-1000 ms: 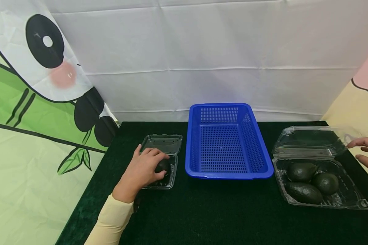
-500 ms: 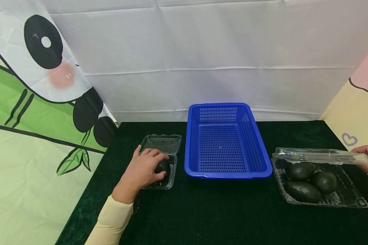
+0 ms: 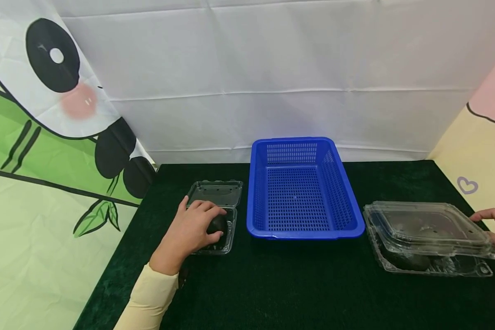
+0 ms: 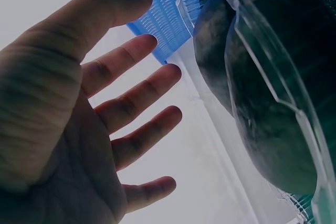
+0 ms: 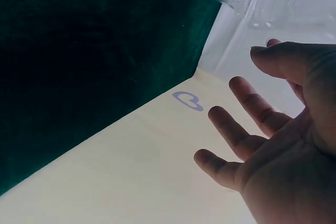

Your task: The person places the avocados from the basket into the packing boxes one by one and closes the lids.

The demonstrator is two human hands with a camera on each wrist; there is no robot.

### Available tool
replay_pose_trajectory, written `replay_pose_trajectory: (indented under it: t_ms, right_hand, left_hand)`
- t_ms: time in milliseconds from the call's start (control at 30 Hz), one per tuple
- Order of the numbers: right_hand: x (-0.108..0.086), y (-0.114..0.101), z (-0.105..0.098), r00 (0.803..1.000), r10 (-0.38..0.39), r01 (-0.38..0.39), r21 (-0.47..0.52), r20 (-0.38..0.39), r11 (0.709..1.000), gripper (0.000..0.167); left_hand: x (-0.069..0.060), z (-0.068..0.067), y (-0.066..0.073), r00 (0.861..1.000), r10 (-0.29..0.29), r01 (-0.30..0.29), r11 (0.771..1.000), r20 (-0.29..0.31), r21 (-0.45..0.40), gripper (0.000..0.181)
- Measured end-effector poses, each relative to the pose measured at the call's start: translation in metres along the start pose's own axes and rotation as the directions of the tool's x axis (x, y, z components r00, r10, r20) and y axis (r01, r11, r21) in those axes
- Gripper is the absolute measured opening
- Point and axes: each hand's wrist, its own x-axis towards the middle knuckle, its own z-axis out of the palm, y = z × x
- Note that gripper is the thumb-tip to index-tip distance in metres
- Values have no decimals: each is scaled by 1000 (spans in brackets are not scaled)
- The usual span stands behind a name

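Arching at left: the left hand (image 3: 194, 229), above a dark green, oval avocado (image 3: 217, 224), fingers loose and spread apart, none wrapped round it; from here I can't tell whether a fingertip touches.
Avocado's place: right below the thumb and fingertips, inside a small clear plastic clamshell box (image 3: 233, 229) whose lid (image 3: 220, 192) is folded open behind; the hand hides much of the box.
Right hand (image 5: 294, 150): fingers apart, at the right edge of a large clear plastic lid (image 3: 433, 224); contact is hard to make out.
Large clear plastic box (image 3: 437, 273): dark avocados (image 3: 408, 262) inside, the lid covering them, its front edge standing off the rim.
Between the boxes: a blue, rectangular, perforated plastic basket (image 3: 305, 235) on the dark green table (image 3: 264, 284).
Behind: a white cloth (image 3: 247, 68).
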Motion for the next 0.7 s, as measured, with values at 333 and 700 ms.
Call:
replay_pose_trajectory:
  t_ms: [333, 700]
  right_hand:
    - [-12, -2, 8, 998, 64, -63, 99, -13, 993, 49]
    - [-21, -11, 8, 993, 112, -115, 127, 28, 985, 47]
  left_hand:
    - [-1, 1, 1, 1000, 7, -7, 1000, -1, -3, 48]
    - [0, 0, 3, 1000, 5, -4, 1000, -19, 18, 49]
